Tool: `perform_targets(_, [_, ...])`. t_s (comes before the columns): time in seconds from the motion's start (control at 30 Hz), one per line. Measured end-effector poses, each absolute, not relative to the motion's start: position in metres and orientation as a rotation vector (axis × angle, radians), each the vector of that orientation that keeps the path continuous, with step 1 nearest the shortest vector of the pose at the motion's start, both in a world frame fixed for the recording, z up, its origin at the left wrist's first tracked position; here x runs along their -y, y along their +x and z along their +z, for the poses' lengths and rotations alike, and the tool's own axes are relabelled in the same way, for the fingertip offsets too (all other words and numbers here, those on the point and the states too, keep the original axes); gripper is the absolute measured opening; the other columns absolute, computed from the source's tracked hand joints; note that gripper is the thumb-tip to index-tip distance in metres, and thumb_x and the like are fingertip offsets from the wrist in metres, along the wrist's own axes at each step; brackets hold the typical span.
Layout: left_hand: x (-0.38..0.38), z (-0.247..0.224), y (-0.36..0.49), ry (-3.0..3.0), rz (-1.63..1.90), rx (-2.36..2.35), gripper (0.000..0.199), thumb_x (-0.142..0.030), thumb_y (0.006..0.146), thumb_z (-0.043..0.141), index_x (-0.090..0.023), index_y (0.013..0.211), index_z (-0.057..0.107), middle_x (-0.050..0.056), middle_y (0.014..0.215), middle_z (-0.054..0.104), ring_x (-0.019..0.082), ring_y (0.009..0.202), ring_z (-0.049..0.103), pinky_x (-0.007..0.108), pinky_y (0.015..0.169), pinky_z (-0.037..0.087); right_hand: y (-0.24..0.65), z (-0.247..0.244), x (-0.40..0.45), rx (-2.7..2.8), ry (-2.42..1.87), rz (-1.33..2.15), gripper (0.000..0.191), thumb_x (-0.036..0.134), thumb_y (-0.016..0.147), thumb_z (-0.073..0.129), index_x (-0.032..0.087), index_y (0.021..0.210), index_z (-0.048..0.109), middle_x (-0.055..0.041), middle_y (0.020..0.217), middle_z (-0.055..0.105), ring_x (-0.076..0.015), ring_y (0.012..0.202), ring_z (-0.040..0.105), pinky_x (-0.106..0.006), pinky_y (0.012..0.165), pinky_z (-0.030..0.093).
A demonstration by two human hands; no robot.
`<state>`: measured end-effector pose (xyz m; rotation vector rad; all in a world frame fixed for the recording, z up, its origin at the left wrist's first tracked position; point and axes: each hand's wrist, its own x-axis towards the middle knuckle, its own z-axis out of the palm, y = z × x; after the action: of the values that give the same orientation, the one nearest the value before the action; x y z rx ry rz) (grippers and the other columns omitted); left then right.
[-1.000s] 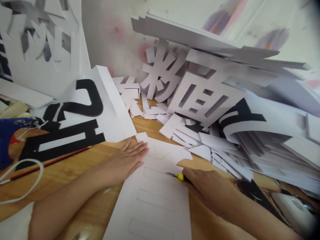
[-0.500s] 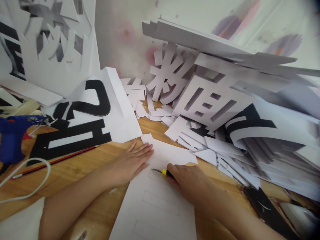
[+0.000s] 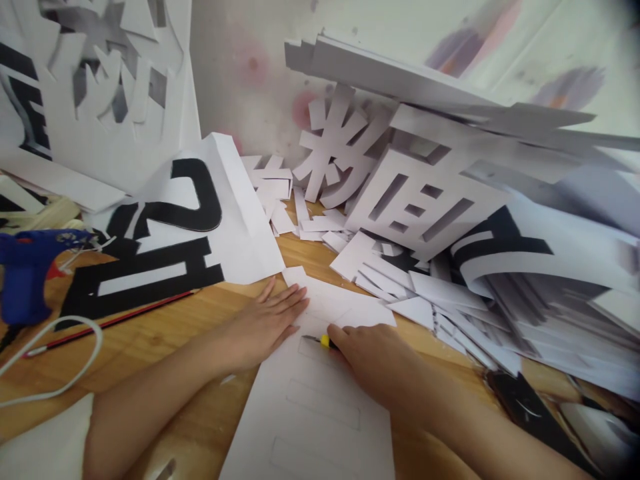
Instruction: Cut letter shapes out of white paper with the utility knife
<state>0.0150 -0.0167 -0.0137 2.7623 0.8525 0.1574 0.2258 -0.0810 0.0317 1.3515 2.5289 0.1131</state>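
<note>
Right hand [image 3: 377,360] has its fingers clamped round a little knife [image 3: 326,341], tip over the white sheet [image 3: 313,427], lower middle of frame. Left hand [image 3: 260,327]'s lying flat, fingers slightly apart, partly on that sheet.

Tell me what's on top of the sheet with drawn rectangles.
The left hand lies on the sheet; the right hand holds a utility knife over it. What the hands cover cannot be seen.
</note>
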Motion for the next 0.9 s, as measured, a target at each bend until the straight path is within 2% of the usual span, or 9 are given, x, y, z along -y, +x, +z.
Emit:
perform_targets(0.2, [0.018, -0.011, 0.015, 2.768, 0.140, -0.849, 0.047, -0.035, 0.098, 0.024, -0.012, 0.139, 0.029, 0.011, 0.146, 0.025, 0.019, 0.136, 0.016, 0.045, 0.111, 0.003, 0.220, 0.046, 0.077, -2.537, 1.265, 0.165, 0.022, 0.001, 0.068, 0.043, 0.021, 0.076, 0.043, 0.0039, 0.055, 0.056, -0.0148, 0.039, 0.051, -0.029, 0.039, 0.012])
perform_targets(0.4, [0.018, -0.011, 0.015, 2.774, 0.143, -0.841, 0.048, -0.035, 0.098, 0.023, -0.011, 0.138, 0.030, 0.012, 0.146, 0.026, 0.020, 0.136, 0.016, 0.045, 0.111, 0.005, 0.210, 0.062, 0.073, -2.540, 1.144, 0.256, 0.020, 0.000, 0.066, 0.047, 0.019, 0.073, 0.049, 0.0034, 0.052, 0.051, -0.0120, 0.038, 0.048, -0.028, 0.037, 0.015])
perform_targets(0.57, [0.017, -0.010, 0.015, 2.785, 0.111, -0.844, 0.047, -0.035, 0.098, 0.023, -0.011, 0.139, 0.029, 0.011, 0.147, 0.024, 0.020, 0.136, 0.015, 0.045, 0.111, 0.005, 0.200, 0.070, 0.070, -2.431, 1.143, 0.204, 0.023, -0.001, 0.063, 0.050, 0.018, 0.074, 0.053, 0.0040, 0.050, 0.051, -0.0108, 0.037, 0.048, -0.026, 0.035, 0.016])
perform_targets(0.9, [0.017, -0.009, 0.013, 2.801, 0.100, -0.836, 0.048, -0.036, 0.099, 0.020, -0.012, 0.140, 0.027, 0.009, 0.147, 0.024, 0.018, 0.137, 0.014, 0.044, 0.112, 0.001, 0.211, 0.061, 0.074, -2.500, 1.183, 0.238, 0.013, 0.008, 0.074, 0.052, 0.020, 0.072, 0.049, 0.0049, 0.048, 0.050, -0.0120, 0.034, 0.047, -0.028, 0.034, 0.013])
